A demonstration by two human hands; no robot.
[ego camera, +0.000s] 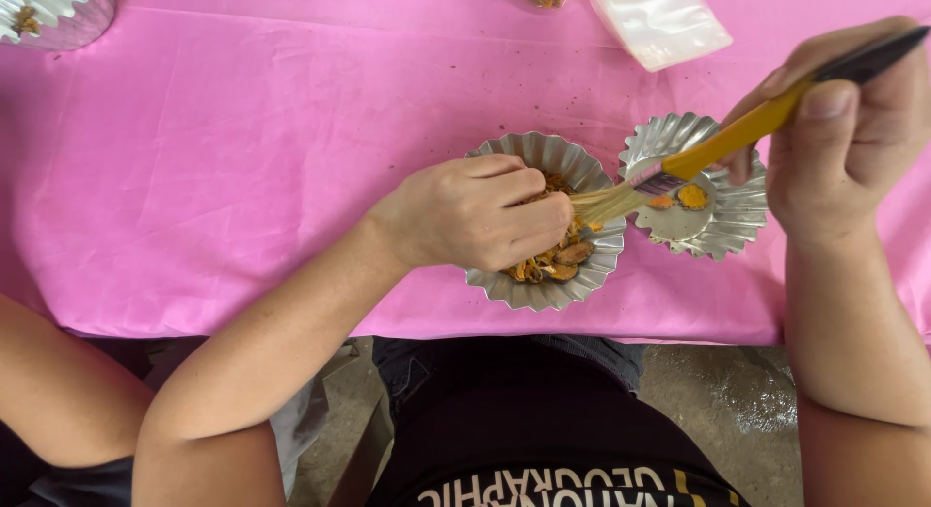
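Your left hand (pixel 475 221) sits curled, fingertips pinching among orange pieces in the fluted tin (pixel 543 284). At two o'clock your right hand (pixel 853 129) grips a yellow-handled brush (pixel 718 148), its long axis running two-to-eight, bristles touching those fingers, second tin (pixel 737 216) just beside.

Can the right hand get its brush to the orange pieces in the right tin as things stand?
Probably yes. The right hand holds the brush right above the right tin, and nothing covers the orange pieces.

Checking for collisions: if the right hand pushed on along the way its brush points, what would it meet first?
The left hand, it seems: the brush in the right hand aims its bristles at those fingers over the fluted tin; depth unclear.
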